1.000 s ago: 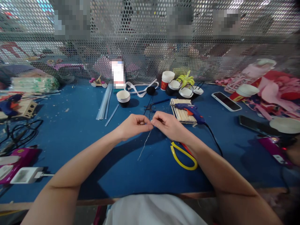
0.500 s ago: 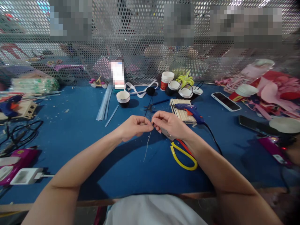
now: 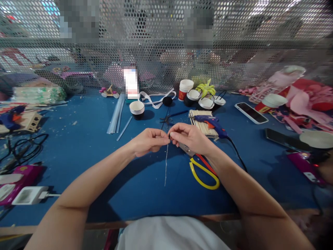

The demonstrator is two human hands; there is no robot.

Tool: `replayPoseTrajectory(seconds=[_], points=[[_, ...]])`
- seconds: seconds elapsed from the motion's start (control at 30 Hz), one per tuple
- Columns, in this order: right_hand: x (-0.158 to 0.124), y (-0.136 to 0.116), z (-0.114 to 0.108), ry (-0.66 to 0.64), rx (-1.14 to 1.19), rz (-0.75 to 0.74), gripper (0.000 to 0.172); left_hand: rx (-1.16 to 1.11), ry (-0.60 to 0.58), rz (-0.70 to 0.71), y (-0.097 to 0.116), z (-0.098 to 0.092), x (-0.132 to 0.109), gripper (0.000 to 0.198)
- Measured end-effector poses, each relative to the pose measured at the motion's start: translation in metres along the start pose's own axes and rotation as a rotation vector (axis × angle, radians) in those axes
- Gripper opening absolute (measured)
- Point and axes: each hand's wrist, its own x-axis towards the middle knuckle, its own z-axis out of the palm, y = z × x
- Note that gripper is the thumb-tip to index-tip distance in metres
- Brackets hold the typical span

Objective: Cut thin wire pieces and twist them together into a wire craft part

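My left hand (image 3: 150, 141) and my right hand (image 3: 189, 138) meet fingertip to fingertip above the middle of the table. Both are closed in a pinch. A small dark bit shows between the fingertips, too small to name. From there a thin pale thread (image 3: 165, 163) hangs down towards me. It cannot be seen which hand grips the thread. Scissors (image 3: 205, 175) with yellow and red handles lie below my right hand, their blades partly hidden by it. Thin black wires (image 3: 166, 119) lie just beyond my fingers.
A blue glue gun (image 3: 212, 121) rests on wooden sticks (image 3: 205, 113) to the right. Clear glue sticks (image 3: 116, 114) and a black-and-white cup (image 3: 137, 110) stand left of centre. More cups (image 3: 186, 86) are at the back, before a perforated metal screen (image 3: 156, 45). Phones (image 3: 251, 113) lie at right.
The hanging thread has swung from a slant to nearly straight down, and its lower end sits slightly further right. Both hands stay in almost the same place, still pinched together.
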Motion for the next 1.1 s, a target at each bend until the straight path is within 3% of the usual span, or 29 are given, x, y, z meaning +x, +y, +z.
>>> replayPoseTrajectory(seconds=[0.7, 1.1], points=[[-0.0024, -0.0074, 0.0007, 0.022, -0.003, 0.042, 0.010, 0.004, -0.001, -0.002, -0.0004, 0.0002, 0.0009, 0.025], [-0.0030, -0.0035, -0.0010, 0.027, -0.095, -0.008, 0.008, 0.013, -0.002, 0.037, 0.0011, 0.0005, -0.0017, 0.020]])
